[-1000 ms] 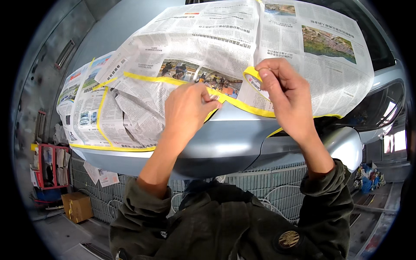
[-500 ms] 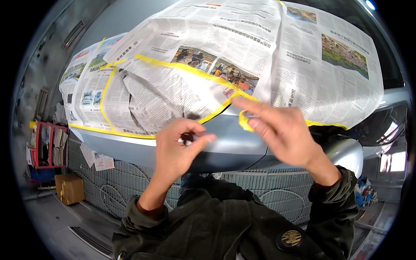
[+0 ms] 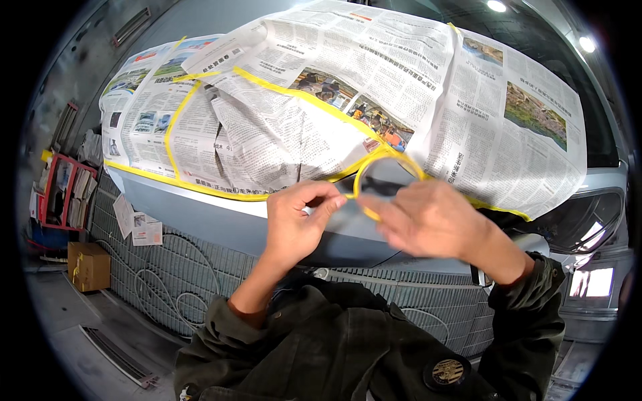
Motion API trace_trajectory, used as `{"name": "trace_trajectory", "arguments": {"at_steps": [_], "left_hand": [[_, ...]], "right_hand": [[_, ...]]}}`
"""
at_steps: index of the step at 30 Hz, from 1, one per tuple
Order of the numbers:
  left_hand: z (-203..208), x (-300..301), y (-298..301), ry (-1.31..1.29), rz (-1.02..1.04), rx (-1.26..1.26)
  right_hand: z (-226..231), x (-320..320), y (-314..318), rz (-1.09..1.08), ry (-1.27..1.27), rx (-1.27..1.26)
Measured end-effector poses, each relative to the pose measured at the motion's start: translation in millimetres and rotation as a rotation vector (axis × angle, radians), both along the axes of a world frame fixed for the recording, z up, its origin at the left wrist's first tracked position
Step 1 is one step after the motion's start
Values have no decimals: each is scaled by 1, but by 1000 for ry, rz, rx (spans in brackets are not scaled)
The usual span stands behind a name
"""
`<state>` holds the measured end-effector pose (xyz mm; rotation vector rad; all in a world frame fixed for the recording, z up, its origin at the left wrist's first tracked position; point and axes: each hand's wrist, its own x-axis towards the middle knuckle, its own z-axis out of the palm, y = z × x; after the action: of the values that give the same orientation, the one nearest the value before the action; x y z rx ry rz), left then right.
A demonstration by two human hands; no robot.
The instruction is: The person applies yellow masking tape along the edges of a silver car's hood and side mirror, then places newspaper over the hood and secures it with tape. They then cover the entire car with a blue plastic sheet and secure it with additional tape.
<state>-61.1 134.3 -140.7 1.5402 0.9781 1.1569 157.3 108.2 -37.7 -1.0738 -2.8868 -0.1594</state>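
The right hand [image 3: 431, 219] grips the roll [image 3: 409, 164]; left of it, the left hand [image 3: 294, 222] pinches its tape [image 3: 350, 196]; beyond it lies newspaper [image 3: 394, 63].

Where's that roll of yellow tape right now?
In the head view, the yellow tape roll is just right of centre, held in the right hand, with the left hand close on its left.

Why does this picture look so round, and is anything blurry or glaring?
Head view: fisheye distortion, with black corners and edges bowing toward the rim; head view: the right hand is blurred, while the left hand looks sharper and the yellow tape stays readable as a ring; head view: the lamps at top right and a white patch at far right glare.
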Motion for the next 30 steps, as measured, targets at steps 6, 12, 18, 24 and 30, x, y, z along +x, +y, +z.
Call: {"name": "trace_trajectory", "arguments": {"at_steps": [6, 12, 18, 24, 30], "left_hand": [[-14, 9, 4, 2, 220, 166], [-34, 14, 6, -23, 264, 347], [-37, 15, 6, 5, 268, 322], [-34, 15, 12, 34, 299, 342], [-39, 13, 13, 81, 290, 359]], "right_hand": [[-8, 9, 29, -215, -209, 306], [-26, 8, 29, -250, -168, 421], [-30, 7, 30, -240, -134, 400], [-32, 5, 36, -254, -113, 374], [-38, 10, 34, -258, -121, 372]]}}
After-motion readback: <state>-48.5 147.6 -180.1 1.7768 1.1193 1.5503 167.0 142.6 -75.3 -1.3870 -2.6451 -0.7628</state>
